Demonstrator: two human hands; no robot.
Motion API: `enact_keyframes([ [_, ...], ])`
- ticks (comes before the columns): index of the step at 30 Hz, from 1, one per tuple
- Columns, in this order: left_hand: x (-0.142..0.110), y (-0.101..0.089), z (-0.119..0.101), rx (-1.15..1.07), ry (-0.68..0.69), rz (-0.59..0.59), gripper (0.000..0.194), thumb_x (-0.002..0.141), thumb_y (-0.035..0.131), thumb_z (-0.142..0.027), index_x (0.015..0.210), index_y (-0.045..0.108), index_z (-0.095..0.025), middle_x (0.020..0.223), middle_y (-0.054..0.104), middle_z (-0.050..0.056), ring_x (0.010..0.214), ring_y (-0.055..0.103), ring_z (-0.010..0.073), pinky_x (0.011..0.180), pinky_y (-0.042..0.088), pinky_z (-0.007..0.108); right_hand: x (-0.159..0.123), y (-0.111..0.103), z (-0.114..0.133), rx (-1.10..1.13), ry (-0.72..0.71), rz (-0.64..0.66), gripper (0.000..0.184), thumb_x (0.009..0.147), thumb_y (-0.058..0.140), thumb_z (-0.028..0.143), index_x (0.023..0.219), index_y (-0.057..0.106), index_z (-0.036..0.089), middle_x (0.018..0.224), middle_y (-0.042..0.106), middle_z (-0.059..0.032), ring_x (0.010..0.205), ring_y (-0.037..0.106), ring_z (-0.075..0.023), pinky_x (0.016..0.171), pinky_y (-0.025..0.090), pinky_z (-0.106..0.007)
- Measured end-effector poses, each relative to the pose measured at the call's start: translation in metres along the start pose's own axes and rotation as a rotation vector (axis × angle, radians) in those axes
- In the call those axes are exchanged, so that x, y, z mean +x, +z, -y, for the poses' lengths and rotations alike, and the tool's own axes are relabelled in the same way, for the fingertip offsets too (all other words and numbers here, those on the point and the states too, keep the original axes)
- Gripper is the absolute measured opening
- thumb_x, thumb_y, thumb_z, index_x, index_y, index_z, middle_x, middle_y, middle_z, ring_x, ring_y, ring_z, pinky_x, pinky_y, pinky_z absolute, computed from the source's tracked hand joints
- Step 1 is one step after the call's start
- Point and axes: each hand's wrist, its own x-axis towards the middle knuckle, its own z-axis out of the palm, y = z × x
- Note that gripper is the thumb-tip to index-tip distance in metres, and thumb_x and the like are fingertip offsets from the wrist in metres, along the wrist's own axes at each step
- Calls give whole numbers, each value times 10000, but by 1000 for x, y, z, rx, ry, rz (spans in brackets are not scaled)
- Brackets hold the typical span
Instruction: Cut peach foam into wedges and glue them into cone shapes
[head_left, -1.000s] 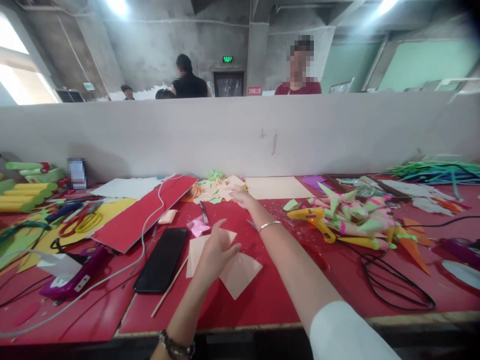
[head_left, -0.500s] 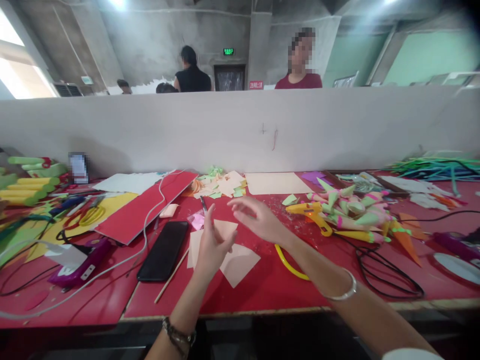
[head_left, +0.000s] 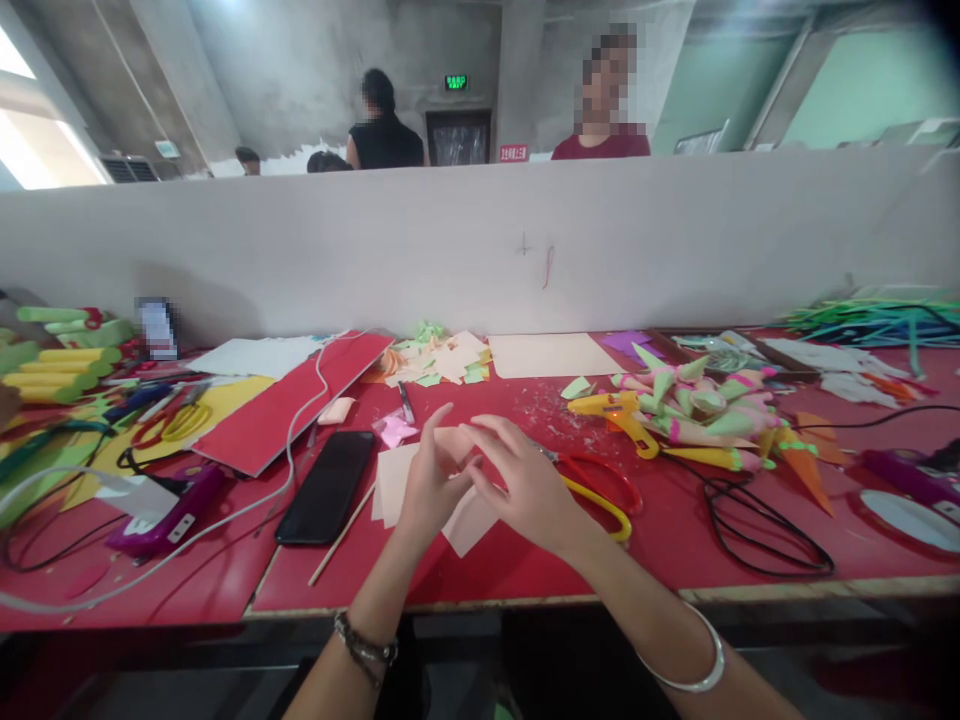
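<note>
Both hands face each other above several peach paper squares on the red table. My left hand has its fingers raised and its thumb pointing right; nothing clearly shows in its grasp. My right hand reaches in from the right with curved, parted fingers, their tips close to the left thumb. Whether the hands touch is hard to tell. Peach paper shows through the gap between them. Beside my right wrist lie scissors with red and yellow handles, partly covered by the hand.
A black phone and a thin stick lie left of the papers. Rightward are a yellow glue gun, a heap of paper cones and a black cable. A red board and a white partition stand beyond.
My right hand has come down and nearer to my left hand, which has shifted slightly right. More of the scissors shows now. The view has tilted down a little.
</note>
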Motion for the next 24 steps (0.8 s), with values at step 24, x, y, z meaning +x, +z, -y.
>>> enact_keyframes([
  [24, -5, 1, -10, 1068, 290, 431, 629, 730, 450, -87, 1313, 253, -222, 927, 623, 66, 761, 604, 207, 611, 454, 290, -13, 4, -8, 421, 154, 273, 268, 721, 511, 146, 975, 587, 183, 1142, 518, -93, 1104, 465, -213, 929, 391, -372],
])
